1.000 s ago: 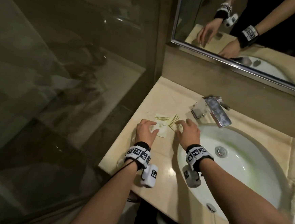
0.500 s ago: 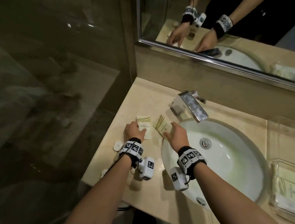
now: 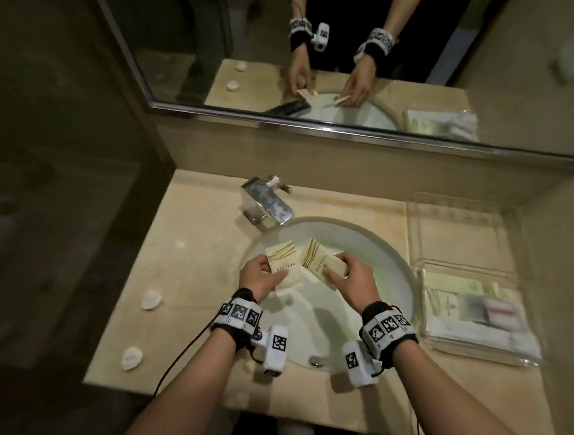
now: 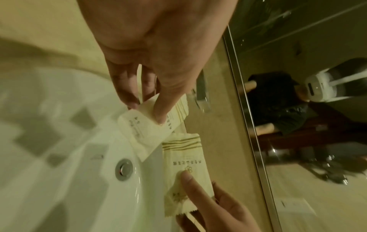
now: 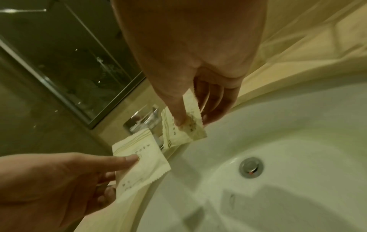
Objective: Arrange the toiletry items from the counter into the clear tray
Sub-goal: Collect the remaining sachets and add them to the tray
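Observation:
Two cream sachets with gold stripes are held above the basin. My left hand point(image 3: 267, 271) pinches the left sachet point(image 3: 281, 262) between thumb and fingers; the left wrist view shows this hand point(image 4: 147, 113) and sachet point(image 4: 145, 133) close up. My right hand point(image 3: 334, 270) pinches the right sachet point(image 3: 320, 259), seen again in the right wrist view with hand point(image 5: 193, 122) and sachet point(image 5: 178, 135). The two sachets nearly touch. The clear tray point(image 3: 459, 237) stands on the counter to the right; its near section holds several flat packets point(image 3: 471, 307), and its far section looks bare.
The white sink basin point(image 3: 371, 258) lies under both hands, with the chrome faucet point(image 3: 266, 202) behind it. Two small white wrapped items point(image 3: 151, 299) point(image 3: 131, 358) lie on the counter's left side. A mirror point(image 3: 326, 48) spans the back wall.
Both hands have lifted the sachets off the counter left of the faucet. They have carried them rightward over the basin. The view has swung right, and the clear tray now shows.

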`<state>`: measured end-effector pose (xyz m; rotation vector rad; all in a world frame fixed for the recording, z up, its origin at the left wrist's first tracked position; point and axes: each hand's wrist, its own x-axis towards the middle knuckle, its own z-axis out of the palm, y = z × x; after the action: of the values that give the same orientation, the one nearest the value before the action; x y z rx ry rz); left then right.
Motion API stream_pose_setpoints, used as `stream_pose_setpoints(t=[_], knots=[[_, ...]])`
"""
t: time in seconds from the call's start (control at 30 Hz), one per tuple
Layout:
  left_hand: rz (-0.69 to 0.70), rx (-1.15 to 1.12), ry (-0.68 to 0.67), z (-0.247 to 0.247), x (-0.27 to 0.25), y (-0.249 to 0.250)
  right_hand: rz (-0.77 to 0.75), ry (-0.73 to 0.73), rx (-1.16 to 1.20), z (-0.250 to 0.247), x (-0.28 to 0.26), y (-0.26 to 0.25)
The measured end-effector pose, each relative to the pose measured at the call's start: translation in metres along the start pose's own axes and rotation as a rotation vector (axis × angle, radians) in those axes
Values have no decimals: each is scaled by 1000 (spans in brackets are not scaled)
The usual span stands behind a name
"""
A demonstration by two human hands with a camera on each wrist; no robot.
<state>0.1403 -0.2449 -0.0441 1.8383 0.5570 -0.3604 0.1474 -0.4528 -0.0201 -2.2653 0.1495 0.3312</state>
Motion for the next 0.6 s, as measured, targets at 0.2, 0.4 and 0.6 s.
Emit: stream_pose_setpoints(t=[0.2,0.4,0.6], knots=[[89,76,-114,87,-17,41,70,142,116,-87,-15,62],[126,-14,-197,164,-33,76,154,248,219,-162,-26,119],[107,-18,-174,208,-42,92,322,238,216,-212,-20,170]])
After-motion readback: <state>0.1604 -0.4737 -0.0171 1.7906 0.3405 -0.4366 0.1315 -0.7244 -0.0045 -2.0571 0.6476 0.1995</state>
